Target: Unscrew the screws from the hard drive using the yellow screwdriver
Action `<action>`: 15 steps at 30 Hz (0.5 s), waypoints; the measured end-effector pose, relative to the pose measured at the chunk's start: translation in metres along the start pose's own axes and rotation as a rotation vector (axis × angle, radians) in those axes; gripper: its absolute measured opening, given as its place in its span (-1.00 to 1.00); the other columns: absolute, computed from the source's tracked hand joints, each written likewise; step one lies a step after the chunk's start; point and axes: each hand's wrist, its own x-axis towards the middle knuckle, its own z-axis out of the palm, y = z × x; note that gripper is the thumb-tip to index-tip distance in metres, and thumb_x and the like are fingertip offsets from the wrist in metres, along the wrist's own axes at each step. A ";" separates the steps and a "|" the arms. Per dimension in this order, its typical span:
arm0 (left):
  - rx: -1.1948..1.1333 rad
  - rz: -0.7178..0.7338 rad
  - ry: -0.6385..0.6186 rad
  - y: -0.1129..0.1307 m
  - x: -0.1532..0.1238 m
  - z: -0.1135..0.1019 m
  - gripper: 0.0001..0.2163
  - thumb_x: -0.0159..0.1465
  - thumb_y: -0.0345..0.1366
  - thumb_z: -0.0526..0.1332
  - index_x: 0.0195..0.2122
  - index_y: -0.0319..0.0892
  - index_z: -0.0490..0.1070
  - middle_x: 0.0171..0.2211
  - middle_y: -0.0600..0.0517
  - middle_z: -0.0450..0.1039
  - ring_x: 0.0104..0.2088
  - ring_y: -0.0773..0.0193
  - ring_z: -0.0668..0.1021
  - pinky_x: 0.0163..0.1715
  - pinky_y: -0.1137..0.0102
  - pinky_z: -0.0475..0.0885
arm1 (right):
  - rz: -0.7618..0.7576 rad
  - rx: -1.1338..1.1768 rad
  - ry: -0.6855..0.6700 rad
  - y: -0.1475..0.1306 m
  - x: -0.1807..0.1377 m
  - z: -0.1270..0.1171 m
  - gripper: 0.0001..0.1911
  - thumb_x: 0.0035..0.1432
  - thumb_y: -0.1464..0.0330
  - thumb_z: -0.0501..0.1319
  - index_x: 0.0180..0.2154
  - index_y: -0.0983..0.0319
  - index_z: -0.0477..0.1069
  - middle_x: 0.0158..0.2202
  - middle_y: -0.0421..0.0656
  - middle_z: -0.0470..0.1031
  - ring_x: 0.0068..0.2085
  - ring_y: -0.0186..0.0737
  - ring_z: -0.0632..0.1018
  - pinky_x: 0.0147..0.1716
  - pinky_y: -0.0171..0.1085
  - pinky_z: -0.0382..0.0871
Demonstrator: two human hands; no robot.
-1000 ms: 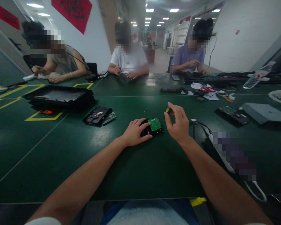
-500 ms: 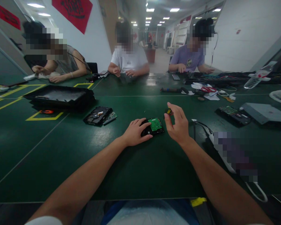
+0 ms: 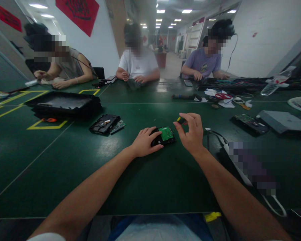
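A small black hard drive with a green circuit board lies on the green table in front of me. My left hand rests on its left side, fingers curled over the casing, holding it down. My right hand hovers just right of the drive, fingers pinched on a small screwdriver with a yellow-and-black handle, whose tip points down toward the board's upper right corner.
A second opened drive with a loose board lies to the left, behind it a black tray. Cables and a power strip run on the right, another drive and a grey box beyond. Three people work across the table.
My right hand has dropped slightly and curled its fingers tighter over the screwdriver handle. My left hand and the drive have stayed put.
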 end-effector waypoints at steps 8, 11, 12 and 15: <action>-0.002 0.003 0.009 0.000 0.000 0.000 -0.31 0.38 0.21 0.22 0.43 -0.03 0.30 0.43 -0.22 0.21 0.36 -0.25 0.32 0.31 -0.15 0.26 | 0.037 0.019 -0.059 0.000 -0.002 0.001 -0.52 0.50 0.25 0.12 0.37 0.09 0.23 0.22 0.03 0.49 0.08 0.05 0.59 0.05 0.11 0.59; 0.005 0.004 0.004 0.000 0.000 0.000 -0.31 0.38 0.21 0.21 0.43 -0.05 0.30 0.44 -0.23 0.20 0.37 -0.26 0.31 0.32 -0.15 0.25 | 0.029 -0.022 -0.014 -0.002 0.000 -0.001 -0.57 0.43 0.19 0.25 0.25 0.10 0.37 0.09 0.03 0.50 0.02 0.04 0.58 -0.07 0.04 0.62; 0.005 0.005 0.002 0.000 0.000 0.000 -0.31 0.39 0.21 0.21 0.43 -0.05 0.30 0.44 -0.23 0.20 0.37 -0.25 0.31 0.32 -0.15 0.25 | 0.025 -0.028 -0.004 -0.002 0.001 -0.002 -0.59 0.41 0.19 0.27 0.22 0.10 0.40 0.05 0.02 0.50 -0.01 0.03 0.57 -0.10 0.02 0.62; -0.001 0.006 0.003 0.000 0.000 0.000 -0.31 0.39 0.22 0.21 0.43 -0.04 0.30 0.44 -0.22 0.20 0.37 -0.26 0.31 0.32 -0.15 0.25 | 0.006 -0.016 -0.017 -0.001 0.001 -0.002 -0.63 0.46 0.25 0.20 0.24 0.09 0.39 0.04 0.01 0.51 -0.01 0.02 0.58 -0.04 0.04 0.59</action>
